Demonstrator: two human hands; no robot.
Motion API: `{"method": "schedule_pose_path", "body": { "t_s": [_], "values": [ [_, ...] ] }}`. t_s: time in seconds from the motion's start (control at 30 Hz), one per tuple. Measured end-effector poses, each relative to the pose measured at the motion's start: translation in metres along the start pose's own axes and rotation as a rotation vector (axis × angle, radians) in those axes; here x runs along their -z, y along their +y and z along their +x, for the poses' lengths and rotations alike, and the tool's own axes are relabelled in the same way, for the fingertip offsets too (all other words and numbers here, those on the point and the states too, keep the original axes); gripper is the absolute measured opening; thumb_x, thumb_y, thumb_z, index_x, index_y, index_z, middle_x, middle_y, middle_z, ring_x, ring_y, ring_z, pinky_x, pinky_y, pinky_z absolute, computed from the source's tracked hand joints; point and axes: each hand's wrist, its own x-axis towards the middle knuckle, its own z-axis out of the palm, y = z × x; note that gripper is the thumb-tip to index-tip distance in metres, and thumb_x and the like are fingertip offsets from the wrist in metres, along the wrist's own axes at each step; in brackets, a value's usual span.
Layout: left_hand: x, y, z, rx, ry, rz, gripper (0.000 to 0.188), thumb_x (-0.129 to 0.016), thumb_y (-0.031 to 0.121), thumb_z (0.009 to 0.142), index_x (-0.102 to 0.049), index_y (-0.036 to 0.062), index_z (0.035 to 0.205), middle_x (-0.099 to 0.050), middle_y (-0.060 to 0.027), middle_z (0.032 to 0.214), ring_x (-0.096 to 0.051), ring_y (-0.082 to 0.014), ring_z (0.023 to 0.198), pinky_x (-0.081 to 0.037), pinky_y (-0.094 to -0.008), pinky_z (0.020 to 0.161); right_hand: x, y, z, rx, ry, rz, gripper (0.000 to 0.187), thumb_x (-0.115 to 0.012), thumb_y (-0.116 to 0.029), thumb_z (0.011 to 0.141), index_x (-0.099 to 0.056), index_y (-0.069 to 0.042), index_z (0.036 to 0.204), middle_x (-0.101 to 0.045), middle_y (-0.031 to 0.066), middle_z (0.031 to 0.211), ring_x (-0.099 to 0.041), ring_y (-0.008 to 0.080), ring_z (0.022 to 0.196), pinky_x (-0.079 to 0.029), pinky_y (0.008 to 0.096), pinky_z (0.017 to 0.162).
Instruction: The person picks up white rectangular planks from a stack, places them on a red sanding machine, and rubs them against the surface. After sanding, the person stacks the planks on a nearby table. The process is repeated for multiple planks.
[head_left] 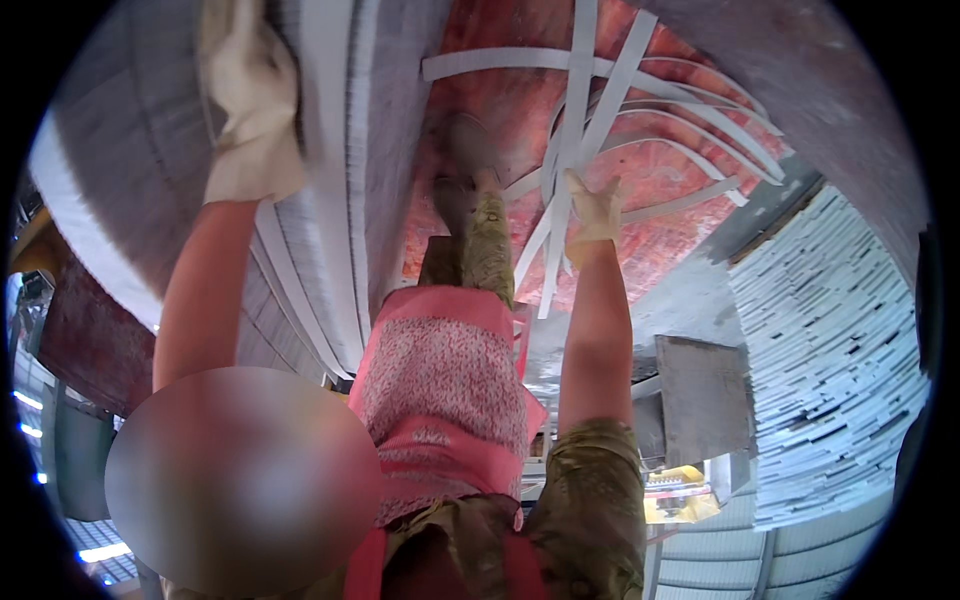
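My left hand (pixel 255 125), in a pale work glove, is at the upper left over a stack of long grey strips or boards (pixel 335 190). Motion blurs its fingers, so I cannot make out whether it grips an edge. My right hand (pixel 597 208), gloved too, is right of centre with thumb and fingers apart. Close beside it, thin pale flat strips (pixel 575 110) cross and curl in a loose tangle over a red, worn surface (pixel 660 180). Whether the right hand touches a strip is not clear.
A tall stack of thin pale pieces (pixel 830 350) stands at the right. A grey panel (pixel 703 398) and a yellow object (pixel 682 492) are near it. My shoe (pixel 455 200) shows beside the red surface. A dark red panel (pixel 95 335) is at the far left.
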Motion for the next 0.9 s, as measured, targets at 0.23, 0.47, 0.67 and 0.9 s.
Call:
{"method": "schedule_pose_path", "body": {
  "t_s": [0.23,0.47,0.67,0.9],
  "values": [
    [0.011,0.003,0.017,-0.114,0.023,-0.042,0.044,-0.039,0.003,0.107,-0.053,-0.0030,0.148,-0.051,-0.0261,0.154,-0.044,-0.0398,0.148,-0.031,-0.0430,0.124,-0.062,0.032,0.040,0.012,0.159,-0.397,0.059,-0.081,-0.032,0.086,-0.060,0.003,0.130,-0.069,0.0292,0.121,-0.066,0.0417,0.119,-0.053,0.0446,0.100],
    [0.009,-0.005,0.010,-0.055,0.060,-0.048,0.050,-0.036,-0.002,0.102,-0.055,0.0019,0.148,-0.049,-0.0247,0.156,-0.042,-0.0429,0.149,-0.031,-0.0456,0.125,-0.016,0.017,-0.062,0.105,-0.004,0.307,0.043,-0.074,-0.030,0.094,-0.065,-0.003,0.126,-0.072,0.0194,0.118,-0.068,0.0403,0.111,-0.051,0.0449,0.094],
    [0.001,-0.021,-0.009,-0.050,0.051,-0.080,0.053,-0.036,0.000,0.101,-0.054,0.0045,0.151,-0.050,-0.0244,0.156,-0.043,-0.0435,0.147,-0.031,-0.0468,0.125,0.045,0.006,-0.070,0.251,-0.112,-0.164,0.048,-0.071,-0.044,0.095,-0.069,-0.002,0.118,-0.073,0.0192,0.110,-0.070,0.0318,0.101,-0.052,0.0420,0.090],
    [-0.001,-0.027,0.007,-0.030,0.033,-0.106,0.051,-0.033,0.004,0.104,-0.052,0.0035,0.152,-0.047,-0.0234,0.158,-0.039,-0.0417,0.150,-0.027,-0.0455,0.127,0.059,-0.027,-0.043,0.095,-0.281,-0.313,0.049,-0.072,-0.045,0.095,-0.069,-0.002,0.118,-0.077,0.0094,0.105,-0.072,0.0199,0.098,-0.053,0.0376,0.088]
  ]
}}
